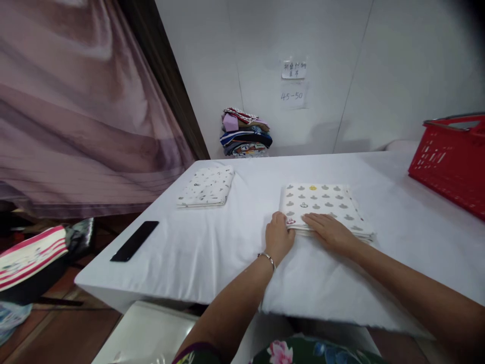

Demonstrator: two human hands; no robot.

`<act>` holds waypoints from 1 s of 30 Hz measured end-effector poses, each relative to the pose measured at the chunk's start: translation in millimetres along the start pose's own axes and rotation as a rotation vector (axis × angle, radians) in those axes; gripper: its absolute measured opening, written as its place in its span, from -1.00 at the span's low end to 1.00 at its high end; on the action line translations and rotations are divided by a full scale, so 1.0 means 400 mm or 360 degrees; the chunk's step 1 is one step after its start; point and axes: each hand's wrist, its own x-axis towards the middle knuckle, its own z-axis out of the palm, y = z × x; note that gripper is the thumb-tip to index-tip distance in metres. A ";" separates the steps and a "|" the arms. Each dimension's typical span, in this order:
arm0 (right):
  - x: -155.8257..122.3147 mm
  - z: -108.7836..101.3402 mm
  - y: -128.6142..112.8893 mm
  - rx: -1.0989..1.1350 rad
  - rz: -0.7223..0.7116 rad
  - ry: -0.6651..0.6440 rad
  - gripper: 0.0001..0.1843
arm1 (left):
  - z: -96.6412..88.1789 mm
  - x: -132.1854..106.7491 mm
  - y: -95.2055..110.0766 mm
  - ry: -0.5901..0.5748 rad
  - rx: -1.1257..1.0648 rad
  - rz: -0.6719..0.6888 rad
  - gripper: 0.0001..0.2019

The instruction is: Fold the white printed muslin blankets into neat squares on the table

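Observation:
A folded white cloth (326,202) printed with grey shapes lies on the white table (212,247) in front of me. My right hand (329,231) rests flat on its near edge, fingers stretched out. My left hand (278,237) sits at the cloth's near left corner, fingers curled against the edge of the folded layers. A thin bracelet circles my left wrist. A second folded white cloth (207,186) with small dark prints lies further left, apart from both hands.
A black phone (135,240) lies near the table's left edge. A red plastic basket (450,159) stands at the right. A pile of folded coloured clothes (245,132) sits at the back against the wall. A pink curtain (76,106) hangs at the left.

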 end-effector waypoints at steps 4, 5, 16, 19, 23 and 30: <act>-0.004 0.023 -0.018 -0.0075 0.0010 0.0057 -0.49 | -0.008 -0.003 0.007 -0.0043 -0.0102 -0.0036 -0.71; -0.005 0.027 -0.022 -0.0082 0.0027 0.0054 -0.49 | -0.009 -0.004 0.008 -0.0039 -0.0135 -0.0022 -0.70; 0.050 -0.066 0.026 0.0413 0.0269 -0.0204 -0.43 | -0.002 -0.015 -0.008 -0.0036 -0.0033 0.0065 -0.35; 0.138 -0.064 0.057 0.0356 0.0251 -0.0208 -0.42 | -0.002 -0.011 -0.015 -0.0109 -0.0046 0.0194 -0.29; 0.261 -0.005 0.099 0.0272 0.0156 -0.0211 -0.39 | -0.007 0.000 -0.024 -0.0224 -0.0109 0.0282 -0.29; 0.321 0.090 0.178 0.0260 0.0104 -0.0305 -0.35 | 0.013 0.015 -0.054 -0.0355 -0.0155 0.0278 -0.39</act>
